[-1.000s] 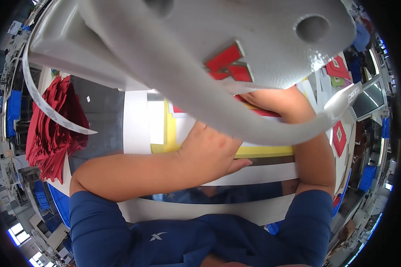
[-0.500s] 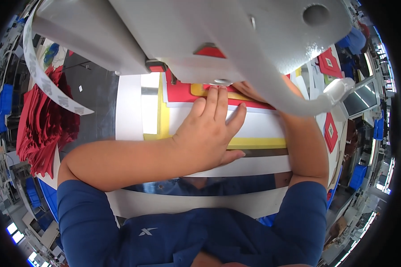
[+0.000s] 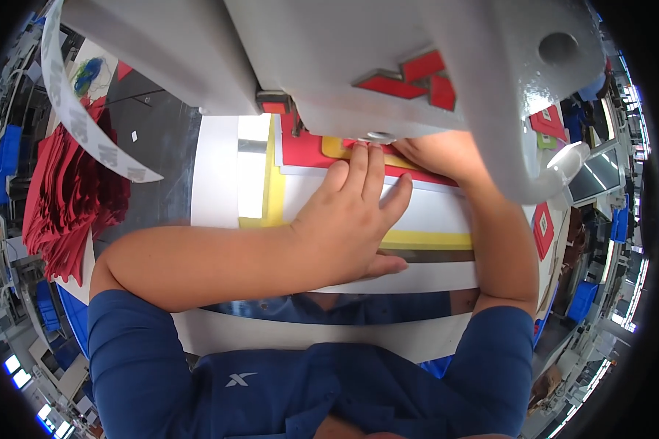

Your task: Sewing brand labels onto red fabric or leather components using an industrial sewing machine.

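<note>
My left hand (image 3: 351, 212) lies palm down, its fingers extended and its fingertips on a red piece (image 3: 300, 148) below the machine head. The thumb is spread toward me. My right hand (image 3: 436, 154) is at the far right edge of that red piece, partly covered by the machine, so its fingers show only in part. A yellow strip (image 3: 333, 147) with rounded corners lies on the red piece between the two hands. Beneath are a white sheet (image 3: 432, 205) and a yellow-edged border (image 3: 425, 238).
A grey machine head (image 3: 359, 66) with a curved pale bar (image 3: 501, 146) hangs over the work. Stacked dark red fabric pieces (image 3: 80, 197) stand at the left. White tape (image 3: 88, 132) dangles there. More red pieces (image 3: 542, 230) and a dark screen (image 3: 597, 174) are at the right.
The machine head and the pieces at both sides appear slightly shifted in the picture, with more of its red emblem showing. My hands keep nearly the same pose on the red piece.
</note>
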Motion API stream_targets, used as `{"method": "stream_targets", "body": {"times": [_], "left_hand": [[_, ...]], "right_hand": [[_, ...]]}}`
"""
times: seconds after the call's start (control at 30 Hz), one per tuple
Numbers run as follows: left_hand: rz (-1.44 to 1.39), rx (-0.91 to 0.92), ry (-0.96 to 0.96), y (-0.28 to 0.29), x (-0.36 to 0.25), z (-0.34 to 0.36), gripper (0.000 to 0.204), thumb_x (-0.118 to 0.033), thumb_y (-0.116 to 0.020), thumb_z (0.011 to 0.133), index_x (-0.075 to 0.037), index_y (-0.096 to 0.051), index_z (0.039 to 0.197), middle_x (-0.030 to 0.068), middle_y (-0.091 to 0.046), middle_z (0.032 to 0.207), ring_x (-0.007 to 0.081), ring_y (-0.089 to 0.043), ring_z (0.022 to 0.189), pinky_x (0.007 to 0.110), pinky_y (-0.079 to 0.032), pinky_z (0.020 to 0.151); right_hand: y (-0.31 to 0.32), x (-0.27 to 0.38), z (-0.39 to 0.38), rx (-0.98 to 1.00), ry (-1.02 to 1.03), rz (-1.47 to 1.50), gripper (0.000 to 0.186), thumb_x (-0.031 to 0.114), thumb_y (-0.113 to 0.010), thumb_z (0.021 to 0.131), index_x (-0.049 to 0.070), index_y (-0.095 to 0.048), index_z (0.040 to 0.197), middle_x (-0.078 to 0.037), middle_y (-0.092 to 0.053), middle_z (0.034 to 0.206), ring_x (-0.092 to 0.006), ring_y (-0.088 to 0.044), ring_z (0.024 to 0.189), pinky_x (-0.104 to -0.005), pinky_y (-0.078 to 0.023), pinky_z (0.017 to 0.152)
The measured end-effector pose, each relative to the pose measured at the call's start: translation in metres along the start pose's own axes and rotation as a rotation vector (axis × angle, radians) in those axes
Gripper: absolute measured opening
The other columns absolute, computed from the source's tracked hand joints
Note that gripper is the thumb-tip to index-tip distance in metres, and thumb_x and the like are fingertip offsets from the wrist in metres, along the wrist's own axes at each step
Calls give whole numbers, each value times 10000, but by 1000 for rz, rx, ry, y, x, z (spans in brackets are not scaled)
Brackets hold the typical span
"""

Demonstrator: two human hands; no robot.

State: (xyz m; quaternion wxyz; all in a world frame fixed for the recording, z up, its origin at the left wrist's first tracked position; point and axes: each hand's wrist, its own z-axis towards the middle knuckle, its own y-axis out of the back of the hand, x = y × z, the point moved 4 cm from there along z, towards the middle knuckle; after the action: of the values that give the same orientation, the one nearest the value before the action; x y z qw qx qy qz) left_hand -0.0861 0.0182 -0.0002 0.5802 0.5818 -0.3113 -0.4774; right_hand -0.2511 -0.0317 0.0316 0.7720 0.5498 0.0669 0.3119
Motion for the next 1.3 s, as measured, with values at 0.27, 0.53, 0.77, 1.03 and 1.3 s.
{"method": "stream_targets", "body": {"times": [0.27, 0.53, 0.77, 1.03, 1.3], "left_hand": [[-37, -22, 18, 0, 3, 3, 999, -771, -666, 890, -2, -544, 1516, 390, -539, 1474, 505, -492, 1400, 491, -385, 1135], [-50, 14, 12, 6, 10, 4, 1003, -766, -670, 888, 8, -542, 1513, 353, -558, 1441, 477, -500, 1381, 488, -393, 1114], [-83, 51, 8, 9, 11, 3, 1006, -745, -670, 899, 14, -517, 1542, 373, -527, 1487, 496, -475, 1418, 501, -365, 1168], [-99, 84, -18, 9, 4, 1, 1010, -746, -647, 918, 21, -500, 1560, 436, -470, 1534, 532, -441, 1460, 513, -351, 1190], [-2, 161, -105, 20, -14, -15, 1036, -774, -645, 900, 15, -509, 1558, 457, -470, 1521, 540, -479, 1394, 515, -361, 1174]], "right_hand": [[-8, -14, -5, 266, -332, 164, 163, 175, -754, 951, 42, -761, 1044, -170, -759, 963, -383, -718, 900, -477, -566, 804], [-8, -21, 5, 625, -542, 36, 381, 284, -621, 1062, 120, -687, 1400, -166, -735, 1346, -355, -692, 1224, -429, -542, 1046], [-17, -21, -3, 509, -461, 14, 327, 283, -616, 1052, 141, -739, 1320, -145, -747, 1323, -332, -694, 1216, -408, -546, 1036], [-11, -4, -8, 97, -168, 30, 185, 162, -739, 922, 60, -750, 1076, -182, -747, 1006, -404, -716, 943, -499, -567, 833], [-11, 15, -20, 119, -45, -62, 174, 144, -761, 828, 87, -753, 992, -111, -742, 997, -320, -691, 1085, -447, -539, 977]]}}
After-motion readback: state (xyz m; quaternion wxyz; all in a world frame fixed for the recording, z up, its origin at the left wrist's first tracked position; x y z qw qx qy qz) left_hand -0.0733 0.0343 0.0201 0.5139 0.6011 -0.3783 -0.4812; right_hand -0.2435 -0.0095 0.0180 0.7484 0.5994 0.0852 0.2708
